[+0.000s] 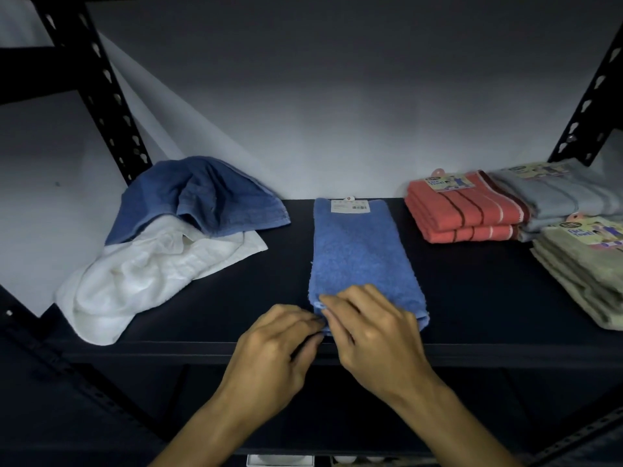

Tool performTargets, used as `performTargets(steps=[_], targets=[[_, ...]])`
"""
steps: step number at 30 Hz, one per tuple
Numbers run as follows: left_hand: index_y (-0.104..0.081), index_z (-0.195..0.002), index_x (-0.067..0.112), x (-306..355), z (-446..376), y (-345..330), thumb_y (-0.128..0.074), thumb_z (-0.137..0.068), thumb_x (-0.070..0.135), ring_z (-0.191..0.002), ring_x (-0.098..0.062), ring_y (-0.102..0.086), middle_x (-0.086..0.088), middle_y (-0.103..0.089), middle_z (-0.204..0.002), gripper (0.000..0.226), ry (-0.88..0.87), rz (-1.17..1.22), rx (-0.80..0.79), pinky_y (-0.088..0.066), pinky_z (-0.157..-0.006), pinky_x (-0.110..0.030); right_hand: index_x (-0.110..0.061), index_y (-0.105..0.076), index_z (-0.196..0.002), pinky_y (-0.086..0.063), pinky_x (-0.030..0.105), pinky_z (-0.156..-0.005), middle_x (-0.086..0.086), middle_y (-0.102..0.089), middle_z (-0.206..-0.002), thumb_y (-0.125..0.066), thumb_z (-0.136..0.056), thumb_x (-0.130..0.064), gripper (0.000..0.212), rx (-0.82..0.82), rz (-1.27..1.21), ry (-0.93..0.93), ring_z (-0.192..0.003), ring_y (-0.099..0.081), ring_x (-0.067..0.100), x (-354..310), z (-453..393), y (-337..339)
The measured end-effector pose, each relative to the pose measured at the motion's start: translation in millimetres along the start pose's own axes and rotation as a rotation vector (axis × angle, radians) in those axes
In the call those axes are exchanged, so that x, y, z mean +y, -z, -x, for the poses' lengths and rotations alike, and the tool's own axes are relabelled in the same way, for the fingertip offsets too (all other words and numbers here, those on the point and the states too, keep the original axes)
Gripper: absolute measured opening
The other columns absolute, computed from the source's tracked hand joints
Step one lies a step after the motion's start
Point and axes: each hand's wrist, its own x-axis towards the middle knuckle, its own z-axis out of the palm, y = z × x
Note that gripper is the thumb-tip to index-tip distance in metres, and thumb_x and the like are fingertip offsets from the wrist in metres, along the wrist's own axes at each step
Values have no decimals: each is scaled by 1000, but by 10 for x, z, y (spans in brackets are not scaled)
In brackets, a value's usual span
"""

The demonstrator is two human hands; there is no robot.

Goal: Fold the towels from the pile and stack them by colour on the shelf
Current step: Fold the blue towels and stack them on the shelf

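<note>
A blue towel [359, 251], folded into a long strip with a paper label at its far end, lies in the middle of the dark shelf [472, 291]. My left hand [273, 352] and my right hand [371, 328] meet at its near left corner, fingers curled and pinching the edge. To the left sits the unfolded pile: a darker blue towel [199, 193] heaped on a crumpled white towel [145, 274].
At the right stand folded stacks with labels: red striped towels [465, 210], grey-blue towels [566, 193] behind them and pale green towels [586, 271] at the edge. Black perforated uprights [101, 96] frame the shelf; a white wall lies behind.
</note>
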Motion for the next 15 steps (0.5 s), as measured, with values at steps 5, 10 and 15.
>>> performTargets(steps=[5, 10, 15], targets=[[-76, -106, 14, -17, 8, -1, -64, -92, 28, -100, -4, -62, 12, -71, -103, 23, 23, 22, -16, -53, -83, -22, -13, -75, -99, -49, 23, -49, -4, -63, -83, -46, -84, -10, 32, -28, 66, 64, -71, -57, 12, 37, 8, -1], [-76, -104, 15, -28, 12, 8, -63, -92, 31, -99, -2, -61, 13, -71, -102, 24, 49, 33, -29, -53, -81, -21, -14, -75, -99, -46, 21, -51, -5, -62, -83, -54, -79, -6, 30, -103, 109, 104, -74, -54, 11, 93, 109, 21], [-75, -108, 19, -34, 4, 63, -61, -90, 39, -103, 0, -62, 17, -69, -104, 29, 140, 124, -75, -54, -84, -24, -14, -74, -106, -46, 21, -55, -3, -62, -85, -77, -72, -8, 35, -170, 109, 111, -74, -56, 13, 130, 181, 56]])
